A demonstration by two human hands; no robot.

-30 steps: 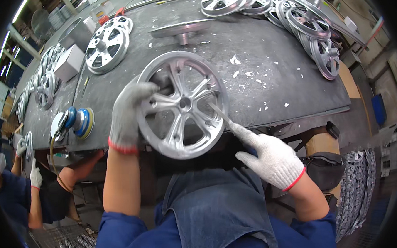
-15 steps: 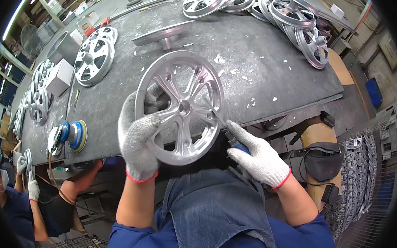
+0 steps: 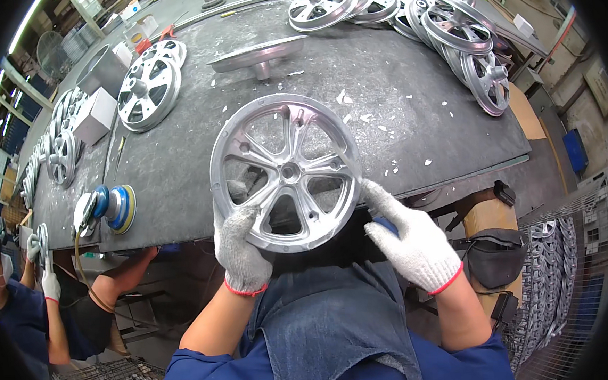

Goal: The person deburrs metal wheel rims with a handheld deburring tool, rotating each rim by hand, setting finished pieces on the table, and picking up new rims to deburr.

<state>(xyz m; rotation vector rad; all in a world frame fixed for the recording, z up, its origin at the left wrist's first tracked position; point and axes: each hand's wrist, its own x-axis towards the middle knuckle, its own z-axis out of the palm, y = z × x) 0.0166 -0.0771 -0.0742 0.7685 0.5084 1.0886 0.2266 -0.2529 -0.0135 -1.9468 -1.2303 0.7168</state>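
A bare silver spoked wheel (image 3: 274,191) is held up in front of me at the table's near edge, tilted towards me. My left hand (image 3: 244,253), in a white knit glove with a red cuff, grips its lower left rim; the thumb lies in front and fingers show behind, through the spokes. On the right, my gloved right hand (image 3: 419,245) is closed round a thin-bladed hand tool with a blue handle (image 3: 387,224). Its index finger points along the tool at the wheel's right rim. The blade is hardly visible against the metal, so I cannot tell whether it touches.
Another wheel (image 3: 257,55) lies on the dark table (image 3: 418,127) beyond mine, amid pale chips. More wheels stand at the far right (image 3: 461,30) and left (image 3: 148,95). A blue sander (image 3: 118,208) sits at the left edge. A co-worker's gloved hand (image 3: 50,283) holds a wheel.
The wheel has shifted slightly right and down and turned in my grip. My left hand has moved lower on its rim; my right hand has moved a little right with the tool.
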